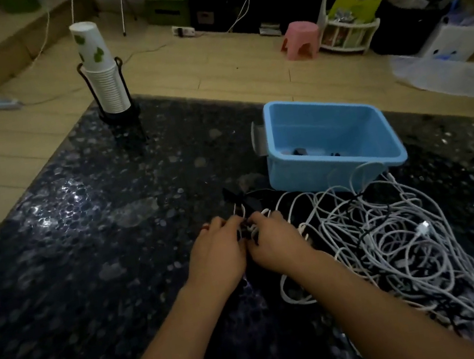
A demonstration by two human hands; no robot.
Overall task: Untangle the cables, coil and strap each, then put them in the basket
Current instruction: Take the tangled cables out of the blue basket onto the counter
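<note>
**Both hands work a small white coil beside the blue basket**

On the dark, speckled glossy tabletop, the person's two hands meet near the middle of the view. The left hand and the right hand sit side by side, touching or nearly so, fingers curled around a small bundle of thin white cable loops that pokes out between the fingertips. A short black strap sticks up from the bundle at 12 o'clock of the hands; the picture is dim and soft there, so it seems to be wrapped by the fingers, but how it is fastened cannot be made out.

At 3 o'clock of the hands lies a large loose tangle of white cables, mixed with a few thin black cables, spread across the table towards the right edge. A white plug shows within the heap. The tangle's far loops reach up to touch the near wall of a light blue rectangular plastic basket, which stands at 1 o'clock of the hands. Small dark items lie on the basket's floor, too shadowed to identify.

At 10 o'clock, near the table's far left corner, a stack of white paper cups with green leaf prints stands in a black wire holder. Beyond the table, a pink plastic stool sits on the pale wooden floor.
</note>
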